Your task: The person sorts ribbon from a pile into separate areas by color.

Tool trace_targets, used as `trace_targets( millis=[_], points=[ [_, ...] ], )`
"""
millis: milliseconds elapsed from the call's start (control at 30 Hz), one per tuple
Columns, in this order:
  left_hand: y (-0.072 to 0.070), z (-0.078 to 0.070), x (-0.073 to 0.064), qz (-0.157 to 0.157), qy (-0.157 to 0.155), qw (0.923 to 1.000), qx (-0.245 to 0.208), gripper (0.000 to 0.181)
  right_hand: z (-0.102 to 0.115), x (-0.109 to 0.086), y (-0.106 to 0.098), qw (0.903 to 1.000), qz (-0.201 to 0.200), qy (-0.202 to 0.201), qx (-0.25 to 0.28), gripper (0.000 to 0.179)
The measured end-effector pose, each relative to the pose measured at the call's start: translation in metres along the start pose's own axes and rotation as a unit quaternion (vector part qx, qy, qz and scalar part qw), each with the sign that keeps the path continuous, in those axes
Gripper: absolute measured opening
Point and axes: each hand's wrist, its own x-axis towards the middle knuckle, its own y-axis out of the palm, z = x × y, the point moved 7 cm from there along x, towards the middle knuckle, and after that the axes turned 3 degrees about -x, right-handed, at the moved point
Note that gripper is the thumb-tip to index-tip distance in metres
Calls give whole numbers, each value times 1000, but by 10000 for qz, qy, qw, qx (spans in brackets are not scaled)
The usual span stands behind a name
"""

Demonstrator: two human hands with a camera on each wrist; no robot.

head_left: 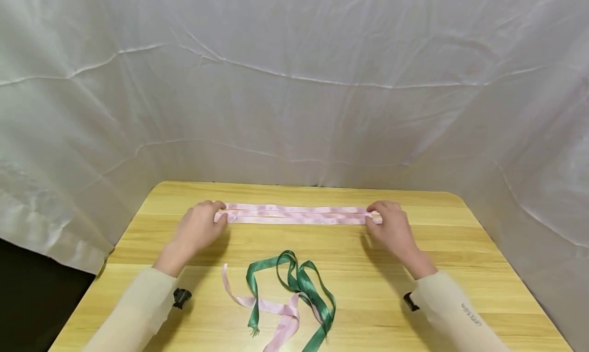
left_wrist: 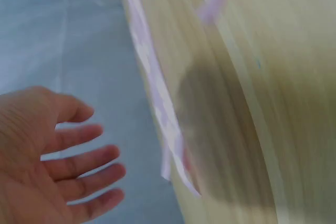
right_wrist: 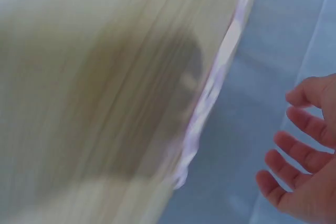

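Note:
A pink satin ribbon (head_left: pixel 296 215) lies across the far part of the table in several long, roughly parallel strands. At its left end is my left hand (head_left: pixel 199 226), thumb and fingers parted with the ribbon's end showing between them. My right hand (head_left: pixel 393 230) is at the other end in the same way, a gap between thumb and forefinger. In the left wrist view, the left hand (left_wrist: pixel 68 161) has its fingers spread, apart from the pink strands (left_wrist: pixel 149 72). The right wrist view likewise has the right hand (right_wrist: pixel 310 150) with loosely bent fingers, away from the strands (right_wrist: pixel 212 90).
Nearer the body, a green ribbon (head_left: pixel 315 290) lies in loose loops, tangled with another pink ribbon (head_left: pixel 287 311). The wooden table (head_left: pixel 460 270) has rounded far corners. White cloth (head_left: pixel 294 111) hangs around its back and sides.

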Motion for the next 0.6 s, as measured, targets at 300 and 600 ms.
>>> trace_targets(
  millis=[300, 600],
  points=[
    [16, -69, -33, 494, 1410, 9886, -172, 21, 82, -20, 10, 9884, 260, -1494, 18, 19],
    [27, -121, -62, 1110, 2152, 9686, -567, 20, 139, -53, 26, 9760, 977, -1937, 173, 18]
  ],
)
